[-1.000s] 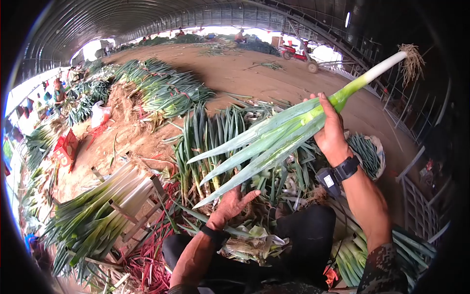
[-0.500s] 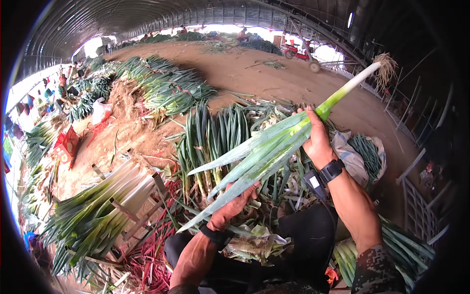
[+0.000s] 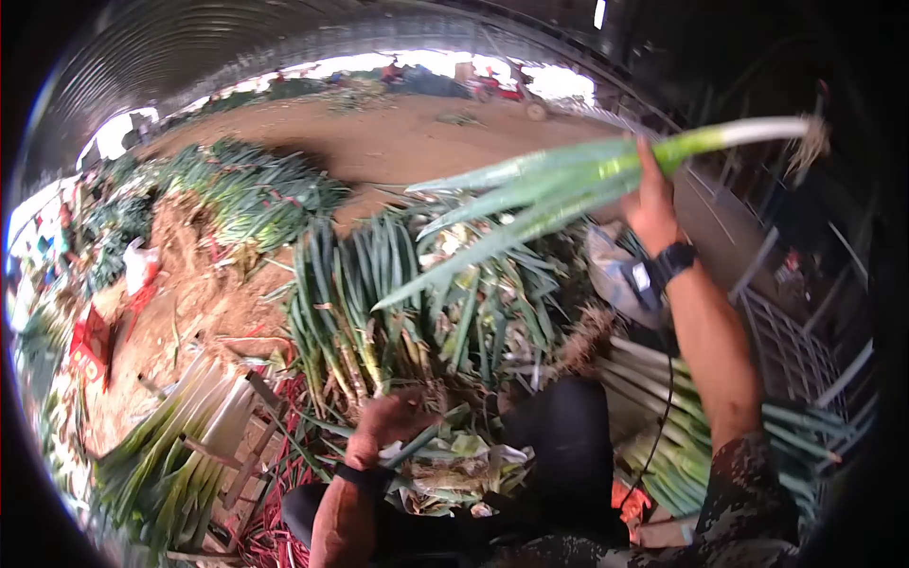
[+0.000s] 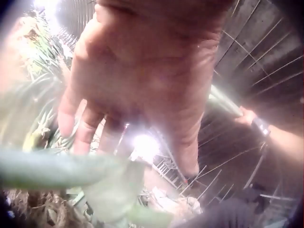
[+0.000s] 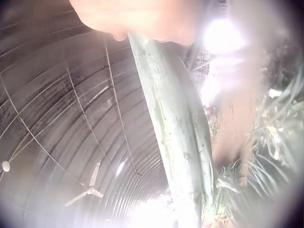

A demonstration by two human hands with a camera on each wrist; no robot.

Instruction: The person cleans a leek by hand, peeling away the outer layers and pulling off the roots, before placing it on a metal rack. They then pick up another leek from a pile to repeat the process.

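My right hand (image 3: 653, 204) grips a long green onion (image 3: 587, 175) around the place where its leaves meet the pale stalk. Its roots point right and its leaf tips fan out to the left, raised above the heaps. In the right wrist view the leaves (image 5: 171, 128) run down from the hand. Low in front of my lap, my left hand (image 3: 393, 417) holds nothing; the left wrist view shows its palm (image 4: 147, 71) with fingers loosely extended. A green leaf (image 4: 57, 168) crosses below those fingers. Standing green onions (image 3: 346, 293) are just beyond the left hand.
A wooden rack (image 3: 251, 454) at left holds trimmed green onions (image 3: 189, 426). Red ties (image 3: 284, 511) lie beside it. More green onions (image 3: 663, 407) lie by my right knee, near a white sack (image 3: 614, 265). Larger heaps (image 3: 256, 189) cover the ground further off.
The view has turned right. My right hand has risen with the green onion, which tips closer to level. The left hand has come away from the leaf tips.
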